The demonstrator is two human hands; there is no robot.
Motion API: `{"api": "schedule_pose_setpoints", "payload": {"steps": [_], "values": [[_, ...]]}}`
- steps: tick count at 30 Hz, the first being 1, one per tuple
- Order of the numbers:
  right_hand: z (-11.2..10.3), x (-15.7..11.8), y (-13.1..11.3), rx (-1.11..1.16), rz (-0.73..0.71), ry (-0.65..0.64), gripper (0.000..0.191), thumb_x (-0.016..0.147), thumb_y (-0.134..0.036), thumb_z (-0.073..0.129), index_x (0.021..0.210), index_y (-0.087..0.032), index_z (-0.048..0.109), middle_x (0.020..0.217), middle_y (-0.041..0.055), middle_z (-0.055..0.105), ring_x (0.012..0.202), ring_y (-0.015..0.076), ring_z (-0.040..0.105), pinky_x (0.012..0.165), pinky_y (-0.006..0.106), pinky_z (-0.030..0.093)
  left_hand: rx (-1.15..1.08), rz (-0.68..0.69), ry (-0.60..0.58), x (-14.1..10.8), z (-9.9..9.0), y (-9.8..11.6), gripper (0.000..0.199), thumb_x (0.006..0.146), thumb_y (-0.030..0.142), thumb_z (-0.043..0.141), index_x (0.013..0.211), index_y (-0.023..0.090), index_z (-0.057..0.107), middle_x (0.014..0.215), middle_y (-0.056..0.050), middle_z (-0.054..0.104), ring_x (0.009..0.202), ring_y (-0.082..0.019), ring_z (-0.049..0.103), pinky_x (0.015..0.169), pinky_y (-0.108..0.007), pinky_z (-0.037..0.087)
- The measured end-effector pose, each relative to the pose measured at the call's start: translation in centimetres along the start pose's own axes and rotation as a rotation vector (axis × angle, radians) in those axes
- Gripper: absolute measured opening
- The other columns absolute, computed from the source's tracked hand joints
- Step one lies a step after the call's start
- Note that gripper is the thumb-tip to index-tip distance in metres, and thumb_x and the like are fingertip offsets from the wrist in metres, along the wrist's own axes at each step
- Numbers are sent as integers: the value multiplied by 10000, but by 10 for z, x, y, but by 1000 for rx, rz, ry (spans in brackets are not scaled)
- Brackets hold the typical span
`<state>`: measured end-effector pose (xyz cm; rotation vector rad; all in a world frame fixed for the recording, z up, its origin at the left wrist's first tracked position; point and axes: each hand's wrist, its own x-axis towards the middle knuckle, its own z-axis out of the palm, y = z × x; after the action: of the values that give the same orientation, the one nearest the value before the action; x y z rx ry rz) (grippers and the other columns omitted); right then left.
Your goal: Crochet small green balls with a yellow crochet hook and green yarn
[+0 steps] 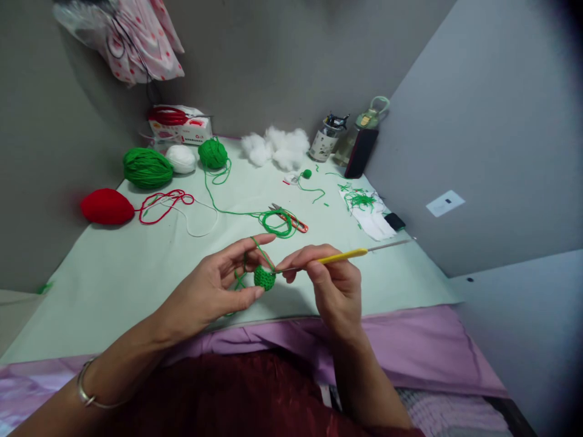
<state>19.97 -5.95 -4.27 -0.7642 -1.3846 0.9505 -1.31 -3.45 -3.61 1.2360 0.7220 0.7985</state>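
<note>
Between the thumb and fingers of my left hand (223, 276) is a small, round green crochet piece (265, 278). Green working yarn runs over my raised left index finger and down to the piece. My right hand (334, 279) is closed around the yellow grip of a crochet hook (344, 256). The hook's thin metal tip meets the top right edge of the piece; whether it sits inside a stitch is too small to tell. Just beyond my hands lie a loose coil of green yarn (277, 223) and orange-handled thread snips (296, 221), partly overlapping.
At the back left are a green yarn ball (212, 153), a green skein (148, 168), white yarn (181, 159) and red yarn (107, 206). White stuffing (282, 147), a pen cup (324, 141), a bottle (364, 124) and a phone (362, 153) line the back. Green scraps lie on a tissue (376, 223).
</note>
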Motion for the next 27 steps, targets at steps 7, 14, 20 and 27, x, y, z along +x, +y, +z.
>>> {"api": "schedule_pose_setpoints", "payload": {"steps": [7, 14, 20, 27], "values": [[-4, 1, -7, -220, -134, -125, 172, 1051, -220, 585, 1092, -250, 749, 988, 32, 789, 871, 155, 718, 795, 335, 593, 72, -17, 13, 2, -1, 2, 674, 863, 194, 790, 1499, 303, 595, 1090, -21, 634, 1081, -182, 609, 1044, -316, 457], [-3, 5, -7, -257, -221, -227, 170, 1052, -277, 592, 1032, -212, 749, 947, 66, 802, 906, 190, 761, 798, 366, 628, 67, -39, -13, 0, -2, 1, 692, 837, 174, 807, 1492, 292, 613, 1081, -26, 641, 1064, -185, 615, 1003, -309, 476], [7, -5, 6, -498, -536, -22, 202, 1052, -182, 551, 1144, -216, 727, 1063, 102, 811, 920, 191, 763, 747, 350, 653, -81, 10, 102, 1, 8, 1, 698, 837, 219, 849, 1488, 263, 602, 1041, -26, 652, 1008, -177, 646, 912, -284, 523], [7, -22, 7, -1026, -775, -20, 348, 913, -42, 714, 1210, -223, 720, 1013, 49, 766, 924, 163, 733, 821, 283, 664, -254, -12, 171, -4, 25, -3, 667, 805, 214, 883, 1428, 295, 660, 1000, 5, 653, 962, -151, 627, 906, -255, 502]]}}
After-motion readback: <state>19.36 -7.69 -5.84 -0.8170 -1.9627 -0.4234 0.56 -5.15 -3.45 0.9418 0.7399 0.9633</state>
